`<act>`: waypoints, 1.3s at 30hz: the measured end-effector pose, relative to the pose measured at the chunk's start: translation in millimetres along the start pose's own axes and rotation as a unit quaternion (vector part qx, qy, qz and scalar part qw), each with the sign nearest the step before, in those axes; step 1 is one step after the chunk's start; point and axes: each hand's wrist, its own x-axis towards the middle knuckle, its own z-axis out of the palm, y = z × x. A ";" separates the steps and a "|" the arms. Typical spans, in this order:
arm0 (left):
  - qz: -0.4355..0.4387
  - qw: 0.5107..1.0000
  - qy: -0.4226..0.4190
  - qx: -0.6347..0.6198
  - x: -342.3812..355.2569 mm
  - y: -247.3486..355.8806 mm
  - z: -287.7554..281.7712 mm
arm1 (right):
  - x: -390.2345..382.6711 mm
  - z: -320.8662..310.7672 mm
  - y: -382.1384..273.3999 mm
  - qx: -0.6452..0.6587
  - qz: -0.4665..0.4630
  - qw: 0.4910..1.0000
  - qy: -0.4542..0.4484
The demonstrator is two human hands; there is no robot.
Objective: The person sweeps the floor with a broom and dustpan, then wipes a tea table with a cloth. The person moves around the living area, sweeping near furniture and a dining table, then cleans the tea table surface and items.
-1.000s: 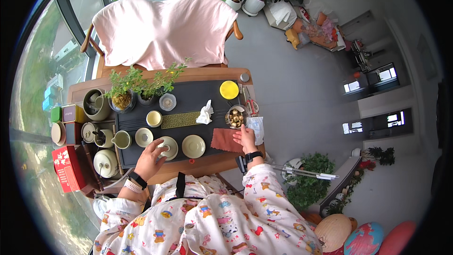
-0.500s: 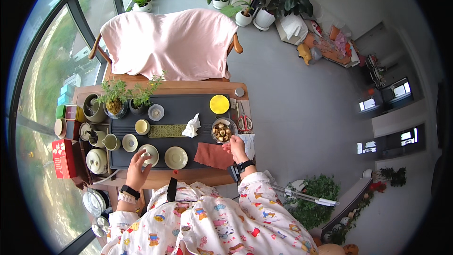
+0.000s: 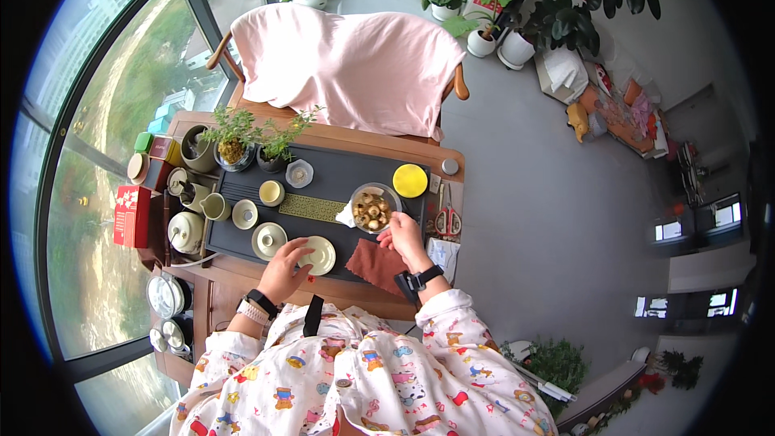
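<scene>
My right hand (image 3: pixel 404 238) grips the near right edge of a clear round jar (image 3: pixel 373 208) full of small brown-and-cream pieces. It is above the black tea tray (image 3: pixel 339 169) and partly covers a crumpled white tissue (image 3: pixel 345 215). Just beyond lies a round yellow lid (image 3: pixel 410 181). Over the left edge of a cream saucer (image 3: pixel 320 257) my left hand (image 3: pixel 284 270) hovers, fingers apart and holding nothing; whether it touches the saucer I cannot tell. Beside it stands a white lidded tea bowl (image 3: pixel 269 240). A rust-brown cloth (image 3: pixel 378 265) lies below my right hand.
A small cup (image 3: pixel 272 192), a strainer dish (image 3: pixel 245 214) and a pitcher (image 3: pixel 215 207) stand to the left, near a teapot (image 3: pixel 186 231). Two potted plants (image 3: pixel 274 145) rise at the far side. Red-handled scissors (image 3: pixel 448 220) lie on the right. A pink-draped chair (image 3: pixel 347 64) stands beyond.
My right hand has taken the jar leftward, away from the scissors and over the tissue. My left hand has shifted right from the lidded bowl to the saucer. The whole view has turned slightly.
</scene>
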 end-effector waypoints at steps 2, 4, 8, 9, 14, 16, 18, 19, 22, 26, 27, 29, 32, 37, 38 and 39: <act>-0.003 1.000 -0.011 -0.016 -0.7 3.5 3.3 | 17.6 17.5 -5.2 0.013 -0.004 1.000 -0.023; 0.031 0.999 -0.009 0.018 -3.0 3.9 2.3 | 42.8 34.9 -11.2 -0.003 -0.025 0.999 -0.024; 0.011 0.999 -0.021 0.038 -9.2 -2.4 -7.2 | 97.5 72.7 -18.8 0.033 -0.057 0.998 0.007; 0.001 0.999 -0.022 0.038 -11.8 -4.7 -10.1 | 108.7 78.7 -18.2 0.022 -0.069 0.997 0.005; -0.026 0.999 0.001 0.041 -27.0 -17.5 -24.3 | 146.5 107.4 -15.8 -0.020 -0.046 0.999 0.020; -0.031 0.999 0.004 0.033 -33.7 -23.6 -28.7 | 147.7 112.0 -16.0 -0.001 0.005 1.000 0.025; -0.037 0.999 0.004 0.026 -37.9 -30.8 -30.8 | 136.5 107.4 -13.4 -0.016 -0.042 0.998 0.046; -0.041 0.999 0.003 0.023 -39.3 -34.9 -31.4 | 127.7 104.8 -11.1 -0.008 -0.065 0.995 0.070; -0.038 0.999 0.013 0.016 -39.4 -45.1 -30.4 | 88.2 82.4 6.1 -0.334 -0.214 0.898 0.193; -0.015 1.000 0.018 -0.001 -32.2 -52.5 -24.9 | 42.2 78.2 54.0 -0.513 -0.323 0.794 0.051; -0.019 1.000 0.005 -0.003 -30.1 -52.6 -23.3 | 43.1 84.1 61.9 -0.515 -0.284 0.809 0.012; -0.012 1.000 -0.016 -0.008 -26.5 -51.8 -22.9 | 49.9 96.5 72.2 -0.496 -0.285 0.820 0.019; -0.008 0.999 -0.040 -0.005 -20.4 -49.0 -24.8 | 59.0 98.4 74.4 -0.540 -0.337 0.771 -0.004; 0.009 0.999 -0.050 -0.008 -10.7 -46.9 -27.3 | 39.6 60.3 65.4 -0.557 -0.284 0.779 0.048; 0.004 0.998 -0.055 -0.007 -9.6 -47.0 -27.0 | 32.1 50.3 64.2 -0.555 -0.284 0.780 0.051; 0.004 0.998 -0.056 -0.007 -9.1 -47.1 -26.6 | 24.4 40.4 63.2 -0.552 -0.287 0.781 0.056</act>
